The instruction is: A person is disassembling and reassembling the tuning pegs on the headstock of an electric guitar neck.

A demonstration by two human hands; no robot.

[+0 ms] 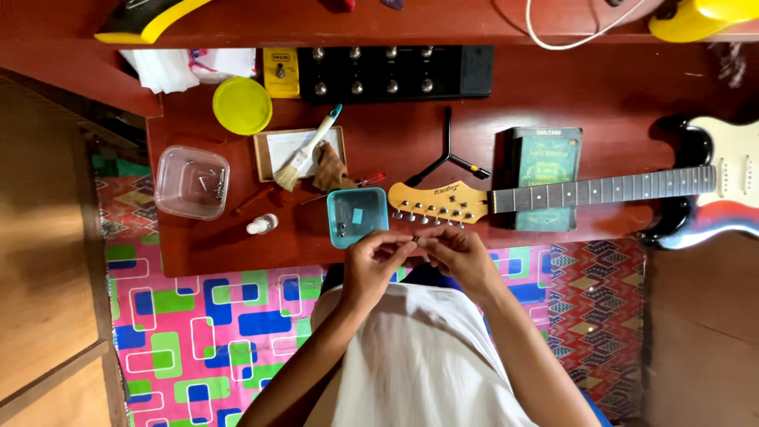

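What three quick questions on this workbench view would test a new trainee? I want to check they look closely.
1. True or false: the guitar headstock points toward the teal container.
2. What lies across the small wooden tray? A) a brush B) a hammer C) scissors
3. What do the left hand and right hand hold between them?

Key:
1. True.
2. A, the brush.
3. A tiny dark part, pinched at the fingertips; too small to identify.
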